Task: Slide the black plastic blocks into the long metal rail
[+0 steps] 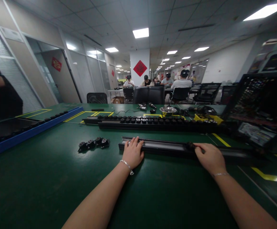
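Across the middle of the green table [81, 187], both hands I follow from afar are set on one long black rail with a shiny grey inner channel [163, 146]. From the left hand [133, 155], it stretches away toward three o'clock, its near end just beyond the fingertips. That hand lies palm down over this end, fingers slightly spread on the channel. On the rail's farther stretch I have the right hand [211, 156], fingers curled, tips against a small dark knobby part [190, 145] at its ten o'clock; I cannot tell whether they pinch it or only press on it.

Toward nine o'clock of the left hand, well apart from it, sits a short row of black knobby parts [94, 144] on the bare tabletop. At one o'clock, beyond the rail, I see long black rails lined with round black parts [157, 121], and past them a shiny metal bowl [168, 109]. A yellow plastic tray [218, 119] stands at twelve o'clock from the right hand; a blue-sided long rail [45, 125] lies toward the left hand's ten o'clock.
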A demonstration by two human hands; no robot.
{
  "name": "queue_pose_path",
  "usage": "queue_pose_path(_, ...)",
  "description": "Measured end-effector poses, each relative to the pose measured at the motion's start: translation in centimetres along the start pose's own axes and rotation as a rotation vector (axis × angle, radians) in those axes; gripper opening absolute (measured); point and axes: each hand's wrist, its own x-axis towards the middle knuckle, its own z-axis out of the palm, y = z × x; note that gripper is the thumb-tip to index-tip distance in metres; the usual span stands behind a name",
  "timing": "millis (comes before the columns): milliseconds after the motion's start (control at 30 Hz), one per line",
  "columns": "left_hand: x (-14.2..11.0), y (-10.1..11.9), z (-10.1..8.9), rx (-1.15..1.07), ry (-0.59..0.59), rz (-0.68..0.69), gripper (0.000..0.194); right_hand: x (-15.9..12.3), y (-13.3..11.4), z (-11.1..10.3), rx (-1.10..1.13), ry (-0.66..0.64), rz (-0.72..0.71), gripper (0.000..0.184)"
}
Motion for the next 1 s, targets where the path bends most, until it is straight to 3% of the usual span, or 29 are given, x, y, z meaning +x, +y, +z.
queue_pose_path(600,-0.1,0.0,-0.1,-0.005,-0.001,-0.001,0.049,-0.1,-4.7,0.0,0.068,-0.165,-0.078,0.039)
queue_pose_path(1000,-0.1,0.3,-0.5,-0.029,-0.027,-0.013,0.058,-0.3,-7.2,0.6,0.12,-0.202,-0.166,0.039)
